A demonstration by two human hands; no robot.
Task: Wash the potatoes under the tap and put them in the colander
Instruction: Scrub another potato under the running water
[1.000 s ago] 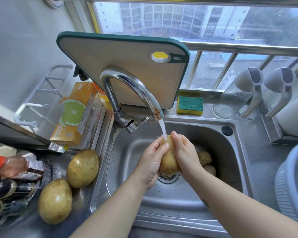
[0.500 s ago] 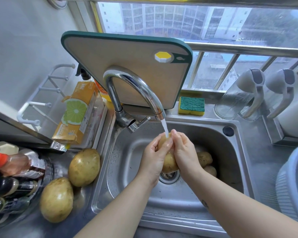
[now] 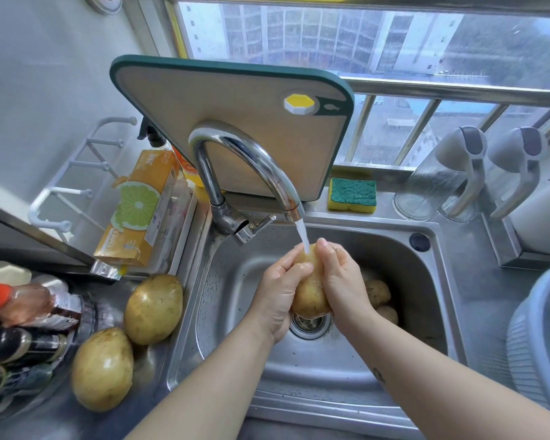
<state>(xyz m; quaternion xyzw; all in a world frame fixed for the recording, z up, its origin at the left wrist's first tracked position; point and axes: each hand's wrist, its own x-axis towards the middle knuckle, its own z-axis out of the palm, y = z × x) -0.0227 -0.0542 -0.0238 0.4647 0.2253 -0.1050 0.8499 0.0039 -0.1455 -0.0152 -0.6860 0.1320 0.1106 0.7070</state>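
A: Where's the potato (image 3: 310, 293)?

B: Under the tap (image 3: 248, 163) stream, over the sink (image 3: 235, 281) drain. My left hand (image 3: 278, 289) and right hand (image 3: 342, 281) are both clamped around it.

A: Risks?

B: It's wet; a loose squeeze could drop it among 2 potatoes (image 3: 380, 300) below. The colander (image 3: 540, 338) sits well to the right, so carrying drips.

A: Any labels?

B: The orange box (image 3: 140, 208) has print, too small to read.

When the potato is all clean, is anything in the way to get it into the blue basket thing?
Nothing visible blocks it. Both hands hold the potato over the sink, and the colander sits to the right with only bare counter between.
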